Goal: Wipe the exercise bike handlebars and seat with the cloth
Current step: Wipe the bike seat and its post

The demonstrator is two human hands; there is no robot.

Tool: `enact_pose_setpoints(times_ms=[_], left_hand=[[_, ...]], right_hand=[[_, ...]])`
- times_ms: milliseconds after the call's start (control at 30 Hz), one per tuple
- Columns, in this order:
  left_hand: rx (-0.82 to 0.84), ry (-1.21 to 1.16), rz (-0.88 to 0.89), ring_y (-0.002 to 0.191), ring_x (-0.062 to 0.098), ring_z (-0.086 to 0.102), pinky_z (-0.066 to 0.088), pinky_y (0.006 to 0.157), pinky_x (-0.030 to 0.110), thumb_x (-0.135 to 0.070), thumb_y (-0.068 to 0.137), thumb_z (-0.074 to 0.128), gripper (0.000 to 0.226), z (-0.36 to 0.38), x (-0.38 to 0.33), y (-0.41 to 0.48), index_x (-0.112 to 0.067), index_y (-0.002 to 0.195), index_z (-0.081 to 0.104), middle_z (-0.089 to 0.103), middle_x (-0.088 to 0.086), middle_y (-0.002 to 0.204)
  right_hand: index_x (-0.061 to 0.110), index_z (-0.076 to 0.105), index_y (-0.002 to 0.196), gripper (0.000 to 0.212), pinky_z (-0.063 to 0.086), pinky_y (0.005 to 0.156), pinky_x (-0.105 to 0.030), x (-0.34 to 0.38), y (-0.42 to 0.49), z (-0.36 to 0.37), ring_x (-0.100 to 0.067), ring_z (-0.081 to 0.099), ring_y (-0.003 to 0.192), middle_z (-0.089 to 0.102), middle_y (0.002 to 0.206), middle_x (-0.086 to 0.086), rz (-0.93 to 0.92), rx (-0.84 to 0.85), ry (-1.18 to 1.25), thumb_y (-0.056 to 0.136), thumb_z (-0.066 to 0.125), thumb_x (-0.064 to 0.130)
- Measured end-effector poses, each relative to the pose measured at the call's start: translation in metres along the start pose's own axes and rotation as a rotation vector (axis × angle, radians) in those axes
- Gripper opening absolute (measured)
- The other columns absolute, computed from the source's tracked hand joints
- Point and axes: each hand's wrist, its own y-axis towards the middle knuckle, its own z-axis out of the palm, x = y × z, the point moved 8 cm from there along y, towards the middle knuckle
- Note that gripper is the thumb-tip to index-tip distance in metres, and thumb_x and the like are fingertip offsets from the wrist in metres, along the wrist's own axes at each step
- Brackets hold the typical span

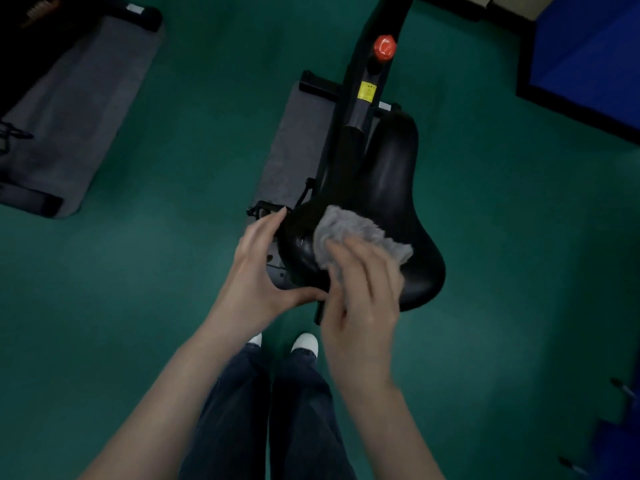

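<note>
The black bike seat (391, 174) fills the middle of the head view, its wide rear end nearest me. A grey fluffy cloth (353, 228) lies on the seat's rear left part. My right hand (363, 289) presses the cloth down with spread fingers and looks blurred. My left hand (259, 268) grips the left rear edge of the seat, fingers at the side and thumb under the back rim. The handlebars are out of view.
The bike's black frame (367, 95) with a red knob (384, 48) and a yellow sticker runs up from the seat. A grey mat (294, 143) lies under the bike on the green floor. Another grey mat (72, 109) is at left, a blue panel (588, 53) at right.
</note>
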Motion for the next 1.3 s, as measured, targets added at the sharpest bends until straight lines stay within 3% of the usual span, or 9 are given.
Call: enact_pose_setpoints(times_ms=[100, 300, 400, 533, 633, 800, 967, 1133, 1300], left_hand=[[-0.004, -0.010, -0.028, 0.134, 0.012, 0.035, 0.038, 0.108, 0.046, -0.070, 0.046, 0.074, 0.117, 0.001, 0.002, -0.003, -0.025, 0.146, 0.032, 0.035, -0.008, 0.142], [-0.054, -0.069, -0.082, 0.133, 0.011, 0.036, 0.036, 0.110, 0.045, -0.072, 0.044, 0.071, 0.120, 0.003, 0.003, -0.009, -0.022, 0.146, 0.033, 0.036, -0.009, 0.140], [-0.110, -0.107, -0.094, 0.129, 0.012, 0.041, 0.038, 0.108, 0.043, -0.071, 0.044, 0.069, 0.116, 0.004, 0.004, -0.014, -0.017, 0.142, 0.038, 0.041, -0.006, 0.137], [-0.142, -0.140, -0.125, 0.127, 0.008, 0.042, 0.040, 0.107, 0.041, -0.073, 0.046, 0.067, 0.114, 0.008, 0.008, -0.020, -0.017, 0.141, 0.039, 0.042, -0.009, 0.135], [-0.160, -0.153, -0.112, 0.127, 0.006, 0.041, 0.039, 0.108, 0.040, -0.072, 0.047, 0.069, 0.112, 0.009, 0.008, -0.023, -0.023, 0.142, 0.038, 0.041, -0.012, 0.134], [-0.213, -0.201, -0.101, 0.124, -0.002, 0.040, 0.037, 0.108, 0.028, -0.072, 0.047, 0.069, 0.101, 0.011, 0.010, -0.027, -0.038, 0.136, 0.035, 0.038, -0.030, 0.126], [-0.298, -0.273, -0.095, 0.114, -0.011, 0.043, 0.032, 0.094, 0.001, -0.072, 0.050, 0.068, 0.098, 0.016, 0.014, -0.034, -0.032, 0.136, 0.040, 0.039, -0.033, 0.121], [-0.349, -0.379, -0.121, 0.117, -0.012, 0.042, 0.034, 0.092, 0.002, -0.074, 0.051, 0.067, 0.093, 0.024, 0.017, -0.042, -0.038, 0.133, 0.041, 0.042, -0.033, 0.121], [-0.369, -0.436, -0.140, 0.122, -0.005, 0.043, 0.039, 0.095, 0.013, -0.076, 0.052, 0.066, 0.098, 0.031, 0.023, -0.044, -0.034, 0.137, 0.043, 0.045, -0.027, 0.125]], right_hand=[[0.000, 0.068, 0.109, 0.032, 0.045, 0.092, -0.048, -0.003, 0.009, 0.000, -0.029, 0.054, 0.107, 0.065, 0.109, -0.015, -0.125, 0.121, -0.018, 0.080, 0.061, -0.013], [0.002, 0.066, 0.108, 0.024, 0.041, 0.098, -0.038, -0.010, 0.060, 0.010, -0.028, 0.056, 0.105, 0.064, 0.107, -0.010, -0.066, 0.236, -0.038, 0.088, 0.057, -0.005], [0.000, 0.067, 0.106, 0.025, 0.044, 0.093, -0.046, 0.012, 0.049, 0.023, -0.029, 0.056, 0.106, 0.064, 0.107, -0.011, -0.276, 0.398, 0.009, 0.084, 0.059, -0.007], [0.001, 0.068, 0.107, 0.025, 0.044, 0.093, -0.043, 0.013, 0.033, 0.015, -0.026, 0.055, 0.110, 0.064, 0.112, -0.009, -0.530, 0.535, 0.094, 0.084, 0.063, -0.007], [0.001, 0.067, 0.108, 0.023, 0.043, 0.096, -0.040, 0.000, 0.050, 0.012, -0.027, 0.056, 0.108, 0.064, 0.110, -0.010, -0.494, 0.524, 0.108, 0.088, 0.059, -0.007], [0.006, 0.066, 0.107, 0.021, 0.032, 0.092, -0.015, 0.011, 0.086, 0.047, -0.023, 0.055, 0.104, 0.065, 0.105, -0.006, -0.402, 0.627, 0.005, 0.089, 0.056, 0.000], [0.009, 0.066, 0.104, 0.017, 0.040, 0.091, -0.029, 0.038, 0.082, 0.074, -0.022, 0.053, 0.103, 0.065, 0.101, -0.004, -0.539, 0.923, -0.001, 0.092, 0.056, 0.005], [0.006, 0.068, 0.101, 0.015, 0.043, 0.092, -0.034, 0.037, 0.075, 0.041, -0.022, 0.059, 0.102, 0.066, 0.102, -0.002, -0.677, 0.993, 0.147, 0.090, 0.060, 0.000], [0.009, 0.066, 0.105, 0.016, 0.034, 0.087, -0.018, 0.043, 0.091, 0.074, -0.020, 0.057, 0.103, 0.062, 0.101, 0.003, -0.606, 0.957, 0.000, 0.093, 0.056, 0.007]])
